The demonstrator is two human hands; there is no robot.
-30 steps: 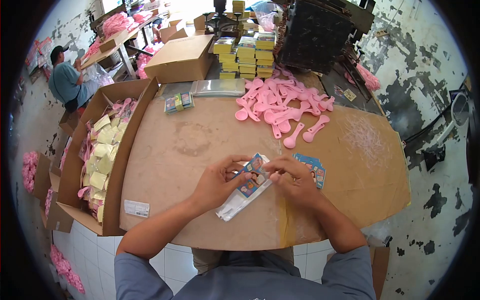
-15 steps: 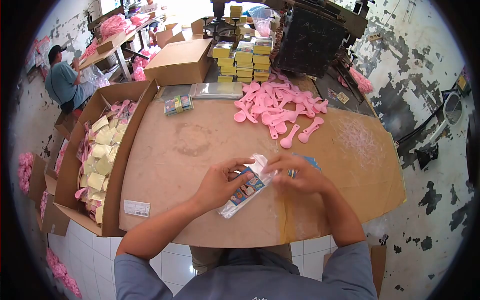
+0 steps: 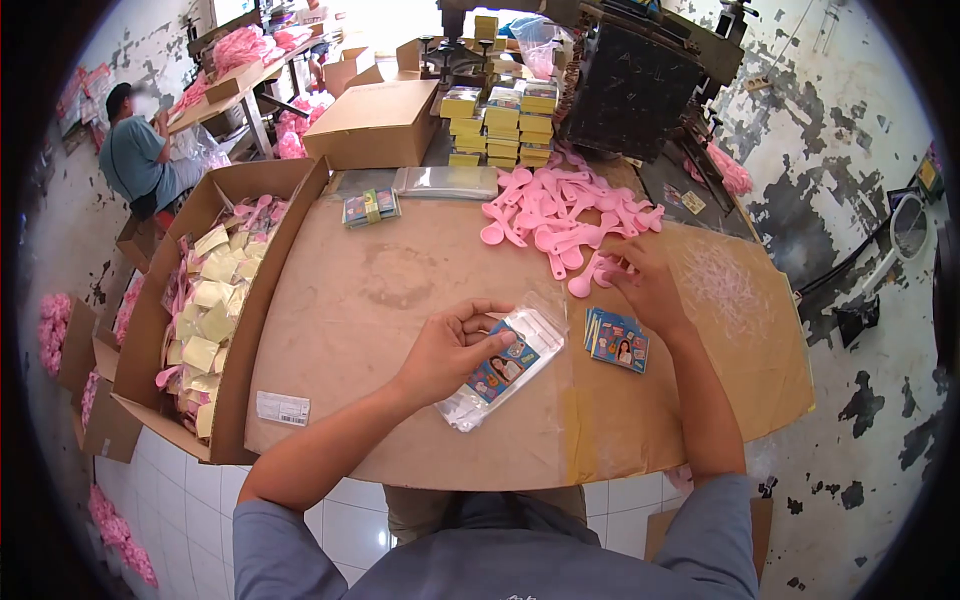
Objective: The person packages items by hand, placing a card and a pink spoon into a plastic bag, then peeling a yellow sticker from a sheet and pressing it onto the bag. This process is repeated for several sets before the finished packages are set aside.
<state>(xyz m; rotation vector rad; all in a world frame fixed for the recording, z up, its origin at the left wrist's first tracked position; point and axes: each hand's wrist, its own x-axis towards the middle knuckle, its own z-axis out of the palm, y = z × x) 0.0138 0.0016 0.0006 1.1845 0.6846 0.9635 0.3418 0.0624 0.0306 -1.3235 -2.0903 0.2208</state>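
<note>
My left hand [image 3: 462, 350] is closed on a clear plastic bag [image 3: 545, 330] with a blue picture card [image 3: 503, 368] in or on it, thumb on top. My right hand [image 3: 640, 283] is at the near right edge of a heap of pink spoons [image 3: 560, 210]. Its fingers are bent over a pink spoon [image 3: 583, 284]; whether they grip it is unclear. A small fanned stack of blue cards [image 3: 618, 341] lies on the cardboard just below my right hand.
An open carton [image 3: 268, 330] of packed pieces stands at the left. Behind are a banded card bundle [image 3: 371, 208], plastic sleeves [image 3: 445, 182], yellow-edged stacks [image 3: 500, 125], a closed box [image 3: 370, 122] and a black machine [image 3: 632, 80]. A person [image 3: 138, 160] sits far left.
My right hand has left the bag and moved up and right to the spoons, uncovering the blue card stack. My left hand still holds the bag, whose top now lies more spread out.
</note>
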